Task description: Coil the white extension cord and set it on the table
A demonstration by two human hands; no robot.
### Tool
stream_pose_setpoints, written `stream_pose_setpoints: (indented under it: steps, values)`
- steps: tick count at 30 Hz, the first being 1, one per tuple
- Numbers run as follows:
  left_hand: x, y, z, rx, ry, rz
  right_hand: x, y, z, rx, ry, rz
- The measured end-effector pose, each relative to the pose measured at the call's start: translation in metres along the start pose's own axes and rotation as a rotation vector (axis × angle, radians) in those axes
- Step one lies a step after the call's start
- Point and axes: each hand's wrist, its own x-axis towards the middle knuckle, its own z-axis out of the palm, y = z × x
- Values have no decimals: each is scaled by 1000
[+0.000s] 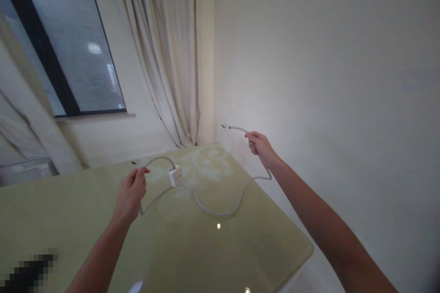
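A white charger block [175,176] with a long grey cable [220,213] lies on a glossy yellow-green table [240,247]. My left hand [132,188] is closed in a pinch on the cable just left of the block, above the table. My right hand [260,146] is raised past the table's far right corner and is closed on the cable near its end. The plug tip [226,127] sticks out to the left of that hand. Between the two hands the cable sags in a loop onto the table.
The table fills the lower left and ends in a rounded corner at the right [305,249]. A plain wall is on the right, a cream curtain [168,50] hangs in the corner, and a dark window [68,46] is at the left. A blurred dark object [27,274] sits at the bottom left.
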Motion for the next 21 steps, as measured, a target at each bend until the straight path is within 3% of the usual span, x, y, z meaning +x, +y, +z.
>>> stream_pose_setpoints:
  steps: [3,6,12,17,21]
  values:
    - [-7,6,-7,-386,-33,-128,-12,7,9,210,-109,76]
    - [-14,2,-14,-593,-41,-218,-24,18,20,315,-161,80]
    - [-34,-10,-24,-773,-59,-267,-59,63,50,192,-269,55]
    - [-57,-5,-8,-712,-97,-252,-84,100,86,169,-321,128]
    - [-67,12,4,-538,-196,-259,-92,109,119,108,-313,108]
